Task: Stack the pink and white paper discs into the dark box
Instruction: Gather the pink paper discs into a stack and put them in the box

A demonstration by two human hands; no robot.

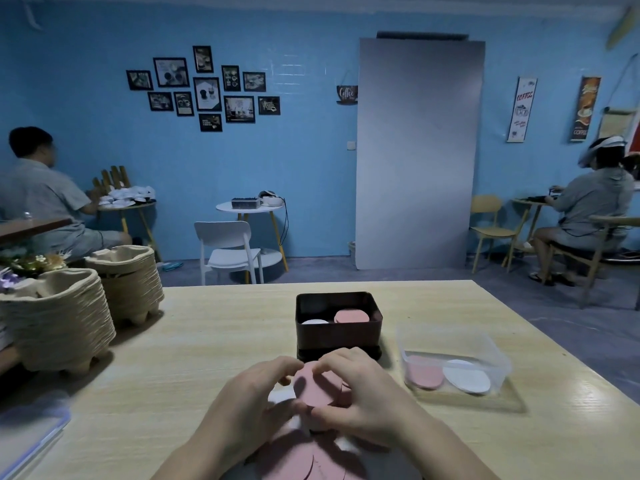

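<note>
Loose pink discs (301, 459) lie fanned at the near edge of the counter (180, 341), within easy reach as the supply pile. Just beyond, left hand (249, 403) and right hand (363, 393) both pinch a small stack of pink discs (313, 386), fingertips curled round its rim, probably to square the edges before transfer. Dark box (337, 327) sits directly ahead, touching distance, already holding a pink stack (351, 316) right and a white stack (314, 322) left, colours kept separate. Clear tub (453, 362) to the right holds more pink and white discs. Task judged partway done.
</note>
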